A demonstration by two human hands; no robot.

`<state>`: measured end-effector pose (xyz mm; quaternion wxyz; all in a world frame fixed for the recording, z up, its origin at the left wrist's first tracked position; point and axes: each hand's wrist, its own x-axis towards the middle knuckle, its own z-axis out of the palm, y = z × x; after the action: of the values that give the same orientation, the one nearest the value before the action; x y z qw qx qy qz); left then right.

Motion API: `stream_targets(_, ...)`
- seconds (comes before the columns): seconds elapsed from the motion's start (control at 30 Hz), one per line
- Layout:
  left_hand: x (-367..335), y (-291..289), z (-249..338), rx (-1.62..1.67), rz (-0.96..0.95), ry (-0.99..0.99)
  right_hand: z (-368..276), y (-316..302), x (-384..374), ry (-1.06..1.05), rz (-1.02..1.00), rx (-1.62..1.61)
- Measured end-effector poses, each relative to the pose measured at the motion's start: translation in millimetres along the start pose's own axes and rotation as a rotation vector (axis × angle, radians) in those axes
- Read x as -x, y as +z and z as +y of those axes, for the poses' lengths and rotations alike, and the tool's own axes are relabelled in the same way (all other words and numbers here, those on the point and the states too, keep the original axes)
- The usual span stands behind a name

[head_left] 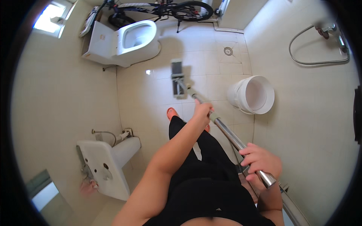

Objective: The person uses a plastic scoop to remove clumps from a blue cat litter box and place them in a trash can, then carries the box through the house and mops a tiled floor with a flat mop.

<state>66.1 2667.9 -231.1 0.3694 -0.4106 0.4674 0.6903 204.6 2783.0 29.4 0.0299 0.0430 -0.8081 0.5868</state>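
Note:
A mop (229, 132) with a shiny metal pole slants across the view, from my right side down toward the tiled floor. My left hand (203, 112) is wrapped round the pole partway down, close to a pale collar. Higher up, near the capped end, my right hand (261, 162) grips the same pole with its fingers curled over it. At the far end is the flat mop head (177, 80), grey and dark, with a hinged middle. It looks to be at the floor, ahead of my feet in orange slippers (172, 112).
A white bucket (241, 94) stands against the right wall. The toilet (135, 41) is at the far left, with a bicycle (162, 10) behind it. A pedestal sink (103, 167) juts out at near left. A round floor drain (228, 51) lies far right, below a shower hose (301, 62).

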Motion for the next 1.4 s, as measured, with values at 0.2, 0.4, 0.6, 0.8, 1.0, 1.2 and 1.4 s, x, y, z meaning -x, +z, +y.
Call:
stream_targets(0.2,-13.8,-184.1,-36.4,0.222,0.128,0.051,37.3,47.5,-2.1,-0.006,-0.265,-0.387)
stream_targets(0.4,6.8,-255.2,-71.6,0.225,0.519,-0.283,101.8,137.8,15.7,-0.084,-0.483,-0.488)
stream_targets(0.6,-63.6,-267.7,-130.4,0.315,0.384,-0.316,129.5,112.6,9.2,0.126,-0.409,-0.522)
stream_targets(0.8,-19.0,-78.8,-84.7,0.194,0.179,-0.304,70.7,-8.9,1.0,0.068,-0.357,-0.262)
stream_targets(1.0,-107.3,40.7,-47.4,-0.013,-0.145,-0.318,56.0,-30.4,-22.8,0.055,-0.128,0.067)
stream_targets(1.2,-181.6,124.4,20.0,-0.073,-0.303,-0.33,113.1,-11.6,-82.5,0.016,0.149,0.125)
stream_targets(1.4,-237.3,134.3,83.4,-0.388,-0.267,-0.267,124.9,34.9,-155.1,0.181,0.235,0.238)
